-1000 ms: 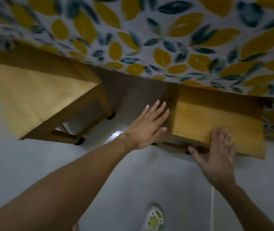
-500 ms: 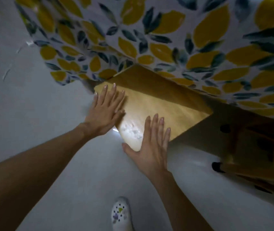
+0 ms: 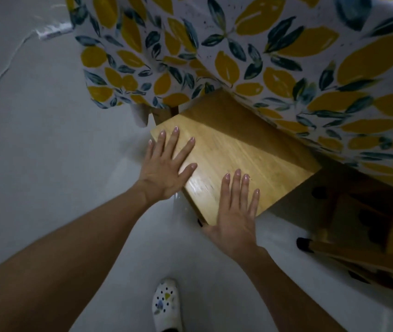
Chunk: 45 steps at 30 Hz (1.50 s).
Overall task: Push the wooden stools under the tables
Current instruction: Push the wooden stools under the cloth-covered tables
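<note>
Both forearms are bare, with no sleeves, watch or bracelet in view. The left hand point(image 3: 164, 167) and right hand point(image 3: 235, 219) have long fingernails with a pale, glossy pinkish polish. One white perforated clog-style shoe point(image 3: 166, 305) carries small coloured charms, yellow-green and blue-grey.
</note>
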Each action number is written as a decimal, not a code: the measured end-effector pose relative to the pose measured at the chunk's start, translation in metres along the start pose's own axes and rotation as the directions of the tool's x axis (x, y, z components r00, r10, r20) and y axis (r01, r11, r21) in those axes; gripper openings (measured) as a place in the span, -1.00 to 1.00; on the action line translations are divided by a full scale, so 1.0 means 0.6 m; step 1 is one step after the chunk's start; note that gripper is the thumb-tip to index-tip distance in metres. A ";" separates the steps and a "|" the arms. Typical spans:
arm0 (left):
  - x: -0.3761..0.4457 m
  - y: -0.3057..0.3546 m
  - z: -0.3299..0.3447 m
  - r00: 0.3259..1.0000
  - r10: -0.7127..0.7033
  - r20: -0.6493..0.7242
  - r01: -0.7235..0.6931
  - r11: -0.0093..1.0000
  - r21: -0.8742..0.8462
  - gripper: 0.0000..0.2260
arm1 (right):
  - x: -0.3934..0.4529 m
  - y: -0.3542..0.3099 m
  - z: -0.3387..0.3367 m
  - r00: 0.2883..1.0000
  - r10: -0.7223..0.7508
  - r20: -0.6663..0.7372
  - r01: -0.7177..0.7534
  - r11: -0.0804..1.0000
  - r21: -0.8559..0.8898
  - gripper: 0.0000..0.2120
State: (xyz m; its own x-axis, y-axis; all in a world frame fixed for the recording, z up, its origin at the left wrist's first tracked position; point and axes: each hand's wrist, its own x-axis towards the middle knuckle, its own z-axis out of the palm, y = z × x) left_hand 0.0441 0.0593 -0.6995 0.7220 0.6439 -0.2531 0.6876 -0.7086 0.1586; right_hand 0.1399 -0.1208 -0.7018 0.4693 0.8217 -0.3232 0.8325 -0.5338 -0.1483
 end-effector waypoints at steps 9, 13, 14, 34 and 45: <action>-0.150 0.083 0.050 0.972 -0.205 -0.110 0.215 0.973 0.082 -0.40 | -0.046 0.116 -0.041 0.939 -0.302 0.162 0.327 0.932 -0.158 0.20; -0.146 0.066 0.070 0.985 -0.096 -0.142 0.102 0.994 0.037 -0.31 | -0.051 0.083 -0.014 0.992 -0.110 0.055 0.112 0.993 -0.033 0.07; -0.138 0.059 0.072 0.987 -0.078 -0.143 0.085 0.995 0.043 -0.30 | -0.045 0.078 -0.011 0.995 -0.098 0.035 0.100 0.994 -0.046 0.06; 0.078 -0.034 0.008 0.997 0.054 -0.059 -0.053 0.998 0.024 -0.29 | 0.142 0.048 -0.052 1.000 -0.015 -0.015 0.014 0.997 -0.071 0.05; 0.069 0.008 -0.049 0.969 -0.070 0.235 0.049 0.994 0.094 -0.35 | 0.142 0.058 -0.122 0.976 -0.040 0.214 0.033 0.999 0.036 -0.07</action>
State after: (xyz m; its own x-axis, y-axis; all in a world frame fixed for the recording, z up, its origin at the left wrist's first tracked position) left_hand 0.0798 0.0912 -0.6811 0.6336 0.6059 -0.4811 0.7117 -0.7003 0.0553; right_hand 0.2306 -0.0548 -0.6662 0.3617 0.7807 -0.5096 0.8366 -0.5130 -0.1922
